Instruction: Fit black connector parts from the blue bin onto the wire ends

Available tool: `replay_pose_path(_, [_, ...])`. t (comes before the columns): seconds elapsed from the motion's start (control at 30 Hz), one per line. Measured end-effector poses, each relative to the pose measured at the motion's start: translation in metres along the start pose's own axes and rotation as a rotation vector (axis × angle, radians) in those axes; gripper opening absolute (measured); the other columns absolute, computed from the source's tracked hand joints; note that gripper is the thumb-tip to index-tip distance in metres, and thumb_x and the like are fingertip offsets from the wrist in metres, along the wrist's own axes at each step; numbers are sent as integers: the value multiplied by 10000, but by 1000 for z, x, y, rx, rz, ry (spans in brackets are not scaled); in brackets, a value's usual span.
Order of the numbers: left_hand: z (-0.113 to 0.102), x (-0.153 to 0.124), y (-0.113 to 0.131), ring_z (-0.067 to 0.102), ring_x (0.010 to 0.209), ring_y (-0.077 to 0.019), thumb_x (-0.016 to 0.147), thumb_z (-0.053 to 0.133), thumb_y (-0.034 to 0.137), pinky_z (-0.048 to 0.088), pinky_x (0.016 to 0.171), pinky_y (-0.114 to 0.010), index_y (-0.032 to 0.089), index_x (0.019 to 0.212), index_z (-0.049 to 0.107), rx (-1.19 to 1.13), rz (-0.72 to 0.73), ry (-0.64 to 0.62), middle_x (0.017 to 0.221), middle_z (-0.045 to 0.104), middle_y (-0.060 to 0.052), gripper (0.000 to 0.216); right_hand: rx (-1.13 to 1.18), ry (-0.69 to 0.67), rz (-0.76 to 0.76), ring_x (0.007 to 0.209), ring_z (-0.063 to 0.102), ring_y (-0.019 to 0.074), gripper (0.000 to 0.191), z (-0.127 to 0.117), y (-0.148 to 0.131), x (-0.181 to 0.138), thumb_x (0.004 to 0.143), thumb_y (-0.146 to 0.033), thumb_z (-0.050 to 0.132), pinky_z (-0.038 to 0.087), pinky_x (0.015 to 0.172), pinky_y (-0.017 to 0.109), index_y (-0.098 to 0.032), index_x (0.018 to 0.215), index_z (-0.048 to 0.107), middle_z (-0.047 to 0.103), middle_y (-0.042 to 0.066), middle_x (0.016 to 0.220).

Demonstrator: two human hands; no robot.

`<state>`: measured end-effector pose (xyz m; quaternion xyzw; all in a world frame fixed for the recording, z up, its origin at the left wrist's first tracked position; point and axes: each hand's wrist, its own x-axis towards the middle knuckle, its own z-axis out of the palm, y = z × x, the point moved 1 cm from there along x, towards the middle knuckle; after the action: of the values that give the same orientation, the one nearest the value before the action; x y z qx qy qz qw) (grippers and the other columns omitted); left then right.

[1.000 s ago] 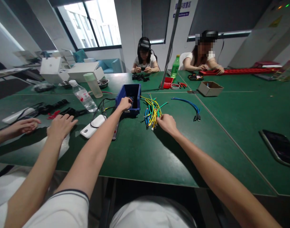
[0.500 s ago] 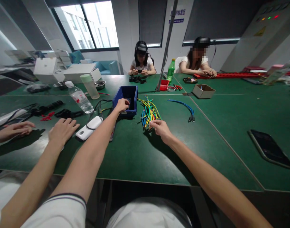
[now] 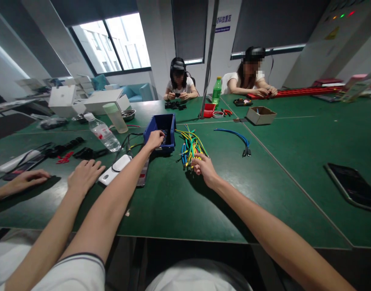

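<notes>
Loosely bunched, yellow, green and blue wires lie at the right hand, its grip unclear.

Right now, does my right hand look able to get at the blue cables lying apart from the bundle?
Probably yes: nothing seems to stand between your right hand, at the bundle, and the blue cables farther right on the green tabletop.

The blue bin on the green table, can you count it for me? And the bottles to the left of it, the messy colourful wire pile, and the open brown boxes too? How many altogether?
Blue bin: 1
Bottles left of it: 2 (clear bottle, pale-green-capped bottle)
Colourful wire pile: 1
Open brown box: 1
Total: 5
</notes>
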<state>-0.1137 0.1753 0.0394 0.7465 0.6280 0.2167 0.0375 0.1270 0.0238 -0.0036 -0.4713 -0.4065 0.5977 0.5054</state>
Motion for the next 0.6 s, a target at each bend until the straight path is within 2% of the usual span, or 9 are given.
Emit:
replay_pose_path(0.07, [-7, -6, 4, 586, 1065, -209, 812, 471, 159, 413, 999, -305, 144, 1022, 674, -5, 13, 66, 1090, 670, -96, 292, 17, 56, -19, 438, 460, 69, 350, -1, 0, 1, 611, -280, 621, 256, 378, 155, -191, 935, 526, 552, -49, 572])
replay_pose_path(0.13, [-15, -17, 11, 563, 1086, -203, 853, 412, 157, 399, 1010, -308, 136, 1067, 640, -18, 61, 184, 1118, 642, -102, 313, 40, 94, -55, 433, 428, 64, 283, -1, 0, 2, 619, -302, 631, 247, 377, 160, -190, 859, 532, 498, -64, 537])
replay_pose_path(0.23, [-20, -46, 29, 564, 1063, -203, 880, 366, 138, 412, 980, -304, 141, 1130, 601, -28, 150, 328, 1119, 620, -105, 343, 56, 118, -127, 416, 357, 53, 277, 0, 1, 2, 640, -392, 680, 241, 377, 177, -182, 750, 535, 425, -73, 505])
replay_pose_path(0.3, [-16, -72, 46, 575, 1040, -200, 886, 371, 136, 428, 948, -296, 169, 1163, 588, -35, 211, 287, 1119, 620, -88, 354, 55, 124, -150, 415, 345, 53, 314, 0, 1, 2, 640, -432, 704, 250, 381, 187, -179, 723, 538, 415, -72, 503])
replay_pose_path(0.43, [3, -124, 79, 616, 957, -186, 891, 401, 162, 458, 881, -282, 217, 1182, 583, -51, 328, 63, 1036, 661, -56, 348, 65, 155, -142, 423, 388, 63, 336, -2, 5, 3, 650, -457, 706, 278, 383, 194, -186, 736, 527, 441, -66, 519])
replay_pose_path(0.6, [20, -157, 95, 645, 925, -202, 913, 389, 212, 475, 816, -293, 220, 1178, 579, -35, 331, -68, 1031, 686, -64, 326, 113, 196, -129, 502, 525, 89, 353, -6, 8, 7, 652, -429, 709, 352, 406, 185, -210, 820, 489, 550, -43, 631])
